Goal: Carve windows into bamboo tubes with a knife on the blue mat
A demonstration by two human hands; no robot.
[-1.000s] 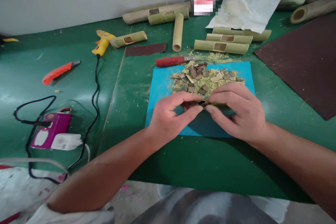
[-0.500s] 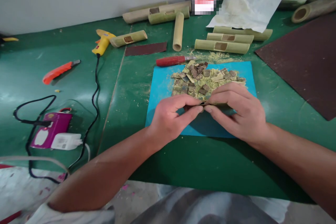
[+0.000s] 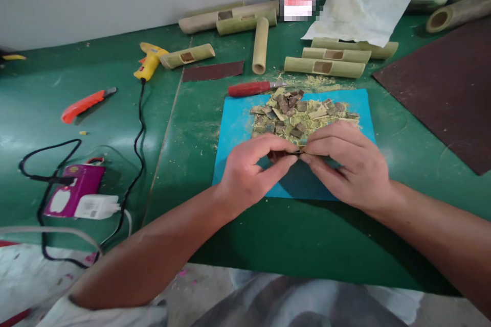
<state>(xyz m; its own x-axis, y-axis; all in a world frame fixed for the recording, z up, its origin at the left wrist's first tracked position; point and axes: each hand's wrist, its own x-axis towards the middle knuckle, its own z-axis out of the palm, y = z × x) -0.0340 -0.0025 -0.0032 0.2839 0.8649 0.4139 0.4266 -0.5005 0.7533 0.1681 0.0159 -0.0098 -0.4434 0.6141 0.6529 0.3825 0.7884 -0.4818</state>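
Note:
Over the blue sheet point(image 3: 238, 117), my left hand point(image 3: 253, 166) and my right hand point(image 3: 345, 163) meet fingertip to fingertip. Both are closed in a pinch on a small thin dark piece point(image 3: 298, 153), mostly covered by the fingers; its material cannot be made out. Just beyond the fingers lies a heap of brown and greenish chips and shavings point(image 3: 299, 117). Behind the sheet's far edge rests a red-handled knife point(image 3: 249, 89), its tip toward the right.
Cut bamboo tubes point(image 3: 324, 68) lie along the back, several with square openings. A dark brown sheet point(image 3: 441, 92) is at right. On the left are a yellow glue gun point(image 3: 149, 64), an orange utility knife point(image 3: 84, 107), a purple power strip point(image 3: 74, 189) and loose cords.
My left fingertips have shifted slightly right, closer to the right ones. The dark piece's small open fold looks flatter between them. Everything else on the table stays put.

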